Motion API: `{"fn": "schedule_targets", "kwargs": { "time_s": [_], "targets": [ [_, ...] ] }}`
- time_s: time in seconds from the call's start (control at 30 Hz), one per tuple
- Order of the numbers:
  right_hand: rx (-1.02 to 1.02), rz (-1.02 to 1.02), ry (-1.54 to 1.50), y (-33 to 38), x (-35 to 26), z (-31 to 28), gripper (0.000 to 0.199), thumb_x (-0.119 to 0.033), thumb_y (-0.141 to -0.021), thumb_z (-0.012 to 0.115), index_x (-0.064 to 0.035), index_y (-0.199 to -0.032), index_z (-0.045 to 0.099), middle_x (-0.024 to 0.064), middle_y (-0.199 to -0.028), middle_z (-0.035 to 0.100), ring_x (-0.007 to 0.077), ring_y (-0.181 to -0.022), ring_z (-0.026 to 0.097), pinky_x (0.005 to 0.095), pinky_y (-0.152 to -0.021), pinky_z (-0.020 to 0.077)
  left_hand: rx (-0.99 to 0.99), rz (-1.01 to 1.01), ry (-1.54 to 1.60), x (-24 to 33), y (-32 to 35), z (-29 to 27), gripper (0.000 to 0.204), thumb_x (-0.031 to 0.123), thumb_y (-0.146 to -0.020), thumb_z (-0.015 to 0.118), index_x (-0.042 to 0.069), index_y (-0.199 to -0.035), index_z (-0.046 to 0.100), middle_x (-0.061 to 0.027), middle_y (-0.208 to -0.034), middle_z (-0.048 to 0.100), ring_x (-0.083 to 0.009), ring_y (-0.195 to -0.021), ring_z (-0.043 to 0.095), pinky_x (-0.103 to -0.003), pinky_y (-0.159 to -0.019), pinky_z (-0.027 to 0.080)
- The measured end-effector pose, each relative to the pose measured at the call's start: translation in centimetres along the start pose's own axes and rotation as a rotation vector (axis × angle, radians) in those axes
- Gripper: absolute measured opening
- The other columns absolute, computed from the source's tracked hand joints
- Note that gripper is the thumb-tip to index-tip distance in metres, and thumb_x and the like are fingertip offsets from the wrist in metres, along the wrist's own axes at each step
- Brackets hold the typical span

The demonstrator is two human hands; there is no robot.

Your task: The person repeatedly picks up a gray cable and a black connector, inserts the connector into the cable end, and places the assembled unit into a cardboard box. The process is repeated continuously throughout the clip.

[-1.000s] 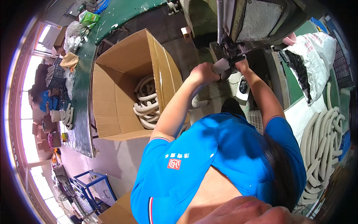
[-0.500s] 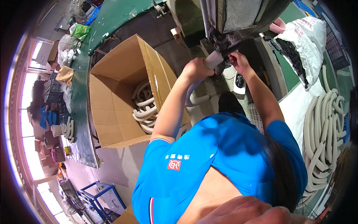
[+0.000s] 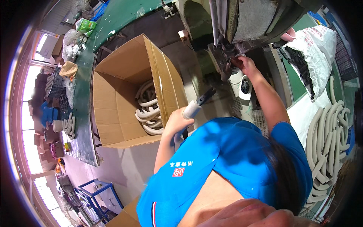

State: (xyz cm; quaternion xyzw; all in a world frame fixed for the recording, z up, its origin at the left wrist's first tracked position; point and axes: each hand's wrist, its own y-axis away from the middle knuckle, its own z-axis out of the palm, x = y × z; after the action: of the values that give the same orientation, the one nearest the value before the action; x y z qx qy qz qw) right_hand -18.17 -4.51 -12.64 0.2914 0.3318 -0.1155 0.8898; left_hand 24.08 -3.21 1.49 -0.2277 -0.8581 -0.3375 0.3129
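My left hand (image 3: 177,122) is wrapped around a pale grey foam-like tube (image 3: 192,109). A black end piece (image 3: 206,96) sticks out of the tube's upper end, clear of the machine. The rest of the tube is mostly hidden behind my hand and forearm. Up at the dark metal head of the machine (image 3: 222,60), my right hand (image 3: 247,66) has its fingers curled in close against the machine's right side. Whatever those fingertips grip is hidden.
An open cardboard box (image 3: 113,117) with several grey curved tubes (image 3: 148,113) stands left of my arm. More tubes (image 3: 327,136) lie piled on the right-hand table, below a white sack (image 3: 315,49). A green table (image 3: 83,94) runs along the left.
My left hand has drawn the tube down and left, away from the machine head, and its black end piece now shows. My right hand has stayed beside the machine, its fingers more curled in.
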Motion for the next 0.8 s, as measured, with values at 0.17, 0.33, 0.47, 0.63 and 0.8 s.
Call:
{"fn": "schedule_targets", "kwargs": {
  "time_s": [0.17, 0.33, 0.47, 0.63, 0.8],
  "targets": [
    [-0.077, 0.058, 0.182, -1.5, -0.1, -0.2, 0.021, -0.003, -0.089, 0.051, 0.0045, -0.107, 0.059, 0.0151, -0.104, 0.065, 0.0269, -0.093, 0.066, 0.0369, -0.082, 0.0545, -0.026, -0.077, 0.016, 0.5, 0.9, 2.0, 0.041, 0.024, -0.063, 0.068, 0.006, -0.100, 0.064, -0.0184, -0.088, 0.067, -0.0332, -0.086, 0.066, -0.040, -0.078, 0.051],
    [-0.088, -0.116, 0.451, -5.2, 0.8, -0.3, 0.026, -0.002, -0.085, 0.058, -0.0001, -0.111, 0.060, 0.0114, -0.104, 0.066, 0.0216, -0.092, 0.065, 0.0340, -0.080, 0.0528, 0.030, -0.040, -0.036, 3.4, 0.3, 2.9, 0.041, 0.025, -0.063, 0.070, 0.009, -0.100, 0.065, -0.0176, -0.093, 0.067, -0.0358, -0.091, 0.064, -0.042, -0.081, 0.050],
    [-0.319, -0.449, 0.774, -6.1, 1.4, 0.0, 0.028, -0.003, -0.084, 0.061, -0.0016, -0.113, 0.059, 0.0073, -0.107, 0.063, 0.0164, -0.091, 0.062, 0.0290, -0.077, 0.0508, 0.090, -0.033, 0.006, 4.1, 0.3, 3.3, 0.043, 0.021, -0.064, 0.072, 0.009, -0.105, 0.063, -0.0175, -0.095, 0.067, -0.0353, -0.092, 0.064, -0.041, -0.082, 0.050],
    [-0.337, -0.287, 0.508, 5.3, -3.4, 5.9, 0.024, -0.006, -0.087, 0.063, -0.0042, -0.110, 0.060, 0.0026, -0.098, 0.064, 0.0095, -0.084, 0.058, 0.0274, -0.077, 0.0476, 0.205, -0.064, 0.057, 5.6, 1.4, 3.7, 0.046, 0.017, -0.064, 0.072, 0.006, -0.108, 0.062, -0.0195, -0.095, 0.067, -0.0348, -0.092, 0.064, -0.039, -0.082, 0.050],
    [-0.395, -0.647, 0.778, 11.4, -2.7, 9.1, 0.012, -0.008, -0.090, 0.061, 0.0030, -0.091, 0.066, 0.0037, -0.084, 0.068, 0.0074, -0.079, 0.060, 0.0246, -0.076, 0.0488, 0.250, -0.063, 0.032, 6.0, 1.2, 4.1, 0.049, 0.017, -0.064, 0.072, 0.001, -0.109, 0.060, -0.0217, -0.094, 0.066, -0.0353, -0.090, 0.065, -0.040, -0.081, 0.050]
  ]
}}
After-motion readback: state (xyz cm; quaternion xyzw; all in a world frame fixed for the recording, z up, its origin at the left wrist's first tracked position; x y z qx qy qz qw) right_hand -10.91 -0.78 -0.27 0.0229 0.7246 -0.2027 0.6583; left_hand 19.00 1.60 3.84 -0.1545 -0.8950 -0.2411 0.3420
